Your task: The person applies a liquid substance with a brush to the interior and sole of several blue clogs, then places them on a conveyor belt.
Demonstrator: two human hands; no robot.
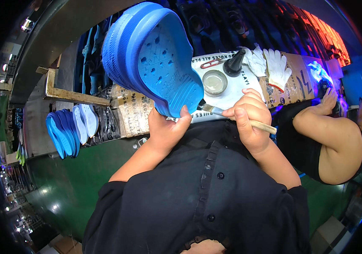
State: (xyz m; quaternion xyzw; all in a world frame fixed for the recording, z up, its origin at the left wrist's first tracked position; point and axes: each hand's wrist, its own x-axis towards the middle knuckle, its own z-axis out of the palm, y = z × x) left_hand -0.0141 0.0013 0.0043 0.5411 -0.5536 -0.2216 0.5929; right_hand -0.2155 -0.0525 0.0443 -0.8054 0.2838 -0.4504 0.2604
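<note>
A stack of blue shoe soles (164,55) is held up and tilted over the bench by my left hand (166,129). Its thumb presses on the heel end, while the other fingers are mostly hidden beneath. The front sole's hollow face shows holes and ridges. My right hand (251,120) is closed around the wooden handle of a flat brush (262,126). The brush's bristle end is at the heel rim of the front sole; I cannot tell whether it touches. Just beyond the brush stands a round clear dish (205,86) with some pale liquid in it.
Behind the dish are a black cone-shaped bottle (233,65) and a red tool (211,63). White gloves (277,67) lie on cardboard to the right. Blue soles (62,133) and white soles (88,120) stand left, near a metal bar (79,98). A co-worker (333,127) sits close at right.
</note>
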